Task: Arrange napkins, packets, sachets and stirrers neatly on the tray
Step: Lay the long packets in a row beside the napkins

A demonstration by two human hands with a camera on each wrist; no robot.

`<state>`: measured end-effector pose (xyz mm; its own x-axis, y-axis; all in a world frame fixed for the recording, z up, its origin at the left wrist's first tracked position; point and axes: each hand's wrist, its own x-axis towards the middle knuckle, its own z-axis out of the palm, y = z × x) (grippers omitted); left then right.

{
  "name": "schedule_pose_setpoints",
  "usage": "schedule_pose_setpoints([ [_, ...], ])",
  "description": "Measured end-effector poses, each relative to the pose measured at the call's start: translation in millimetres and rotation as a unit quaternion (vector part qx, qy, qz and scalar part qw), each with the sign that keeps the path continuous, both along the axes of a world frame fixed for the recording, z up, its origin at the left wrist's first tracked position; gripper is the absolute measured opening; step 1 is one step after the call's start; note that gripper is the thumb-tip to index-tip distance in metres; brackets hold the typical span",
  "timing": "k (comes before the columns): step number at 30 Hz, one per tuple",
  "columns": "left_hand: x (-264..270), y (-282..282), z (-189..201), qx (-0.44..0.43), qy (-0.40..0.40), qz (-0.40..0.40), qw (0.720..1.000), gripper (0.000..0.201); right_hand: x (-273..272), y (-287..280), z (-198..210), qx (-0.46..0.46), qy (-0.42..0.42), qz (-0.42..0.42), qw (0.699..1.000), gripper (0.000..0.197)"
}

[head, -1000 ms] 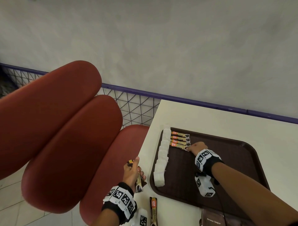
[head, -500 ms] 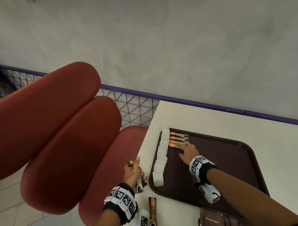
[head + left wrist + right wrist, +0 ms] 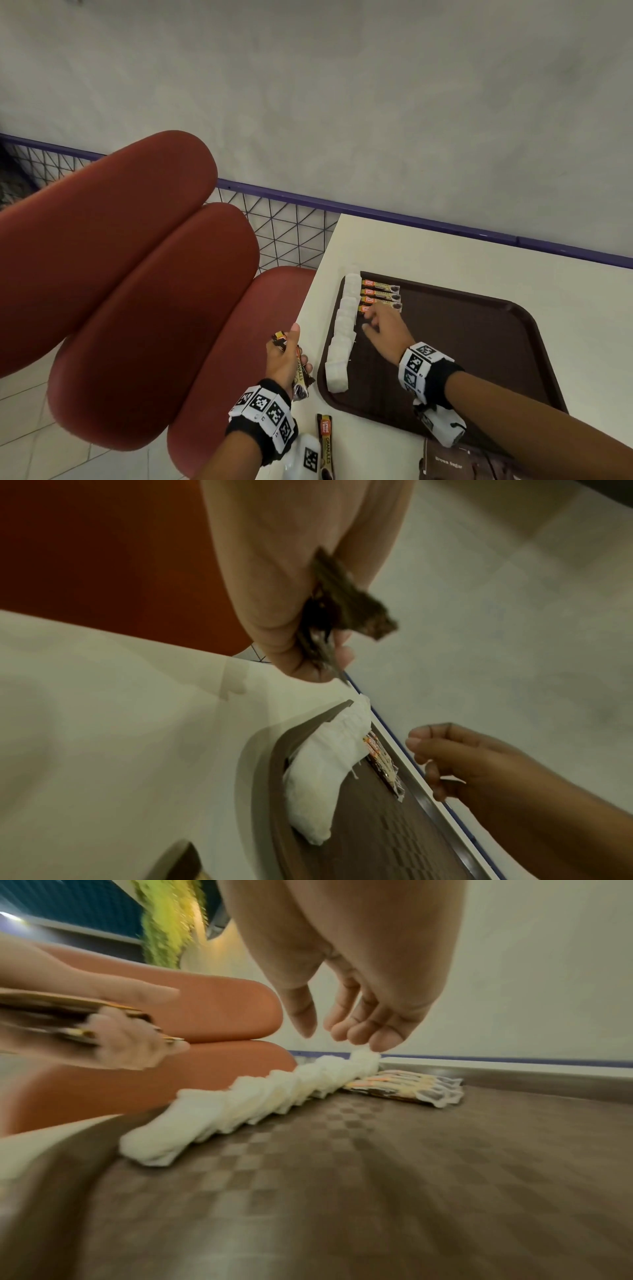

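Right hand [image 3: 383, 330] hovers empty, fingers relaxed, just beside the tray's sachets [image 3: 381, 295] — left hand [image 3: 286, 358] grips more.

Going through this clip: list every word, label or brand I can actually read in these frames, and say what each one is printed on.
"GRANULES": on the coffee sachet lying on the table.
"GRANULES": on the sachets held in the left hand.
"Brown Sugar": on the brown packet at the near edge.
Orange brand patches on the sachets in the tray: too small to read.
Wristband squares: coded patterns, no words.
Both wrist views: too blurred.
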<state>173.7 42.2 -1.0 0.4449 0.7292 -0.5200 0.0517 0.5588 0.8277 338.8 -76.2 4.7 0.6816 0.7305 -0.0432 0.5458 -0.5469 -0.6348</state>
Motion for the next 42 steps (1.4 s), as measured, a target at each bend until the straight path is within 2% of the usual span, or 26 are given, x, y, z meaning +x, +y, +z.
schedule_pose_setpoints([
  [1,2.1,-0.6,1.6,0.013,-0.002,0.004,1.0,0.031,-9.4,-0.1,4.1,0.013,0.025,0.031,0.999,0.007],
  [5,8.5,-5.0,6.8,0.031,-0.007,0.014,0.999,0.032,-46.1,0.3,17.4,-0.009,0.162,0.141,0.976,0.021],
  [10,12.1,-11.0,12.0,0.024,-0.006,0.018,1.0,0.034,-74.4,-0.5,22.2,-0.018,0.26,0.169,0.95,0.021],
  [12,12.7,-13.2,14.6,0.032,-0.005,0.025,0.999,0.035,-79.4,-0.9,23.4,-0.014,0.275,0.162,0.948,0.019],
  [16,13.1,-15.9,19.6,0.052,-0.002,0.034,0.998,0.035,-80.6,-2.7,23.8,0.019,0.308,0.126,0.943,0.02],
  [19,13.0,-14.6,21.2,0.062,0.01,0.04,0.997,0.039,-71.4,-5.7,24.2,0.044,0.287,0.086,0.953,0.018],
  [22,12.2,-13.0,20.6,0.015,0.01,0.048,0.999,0.037,-54.1,-12.3,26.0,0.076,0.298,0.019,0.951,0.014],
  [26,11.1,-11.0,17.8,-0.052,0.003,0.06,0.997,0.021,-18.4,-25.4,21.0,0.103,0.305,-0.083,0.943,0.017],
  [31,7.3,-6.2,16.1,-0.108,-0.021,0.06,0.992,0.009,28.9,-40.2,8.2,0.082,0.252,-0.169,0.949,0.018],
  [36,2.4,-4.0,11.0,-0.123,-0.05,0.025,0.991,0.015,49.1,-43.1,-3.3,0.017,0.209,-0.199,0.957,0.018],
  [42,-5.6,-2.1,7.8,-0.104,-0.067,0.007,0.992,0.01,54.9,-35.5,-8.7,-0.013,0.237,-0.206,0.949,0.017],
])
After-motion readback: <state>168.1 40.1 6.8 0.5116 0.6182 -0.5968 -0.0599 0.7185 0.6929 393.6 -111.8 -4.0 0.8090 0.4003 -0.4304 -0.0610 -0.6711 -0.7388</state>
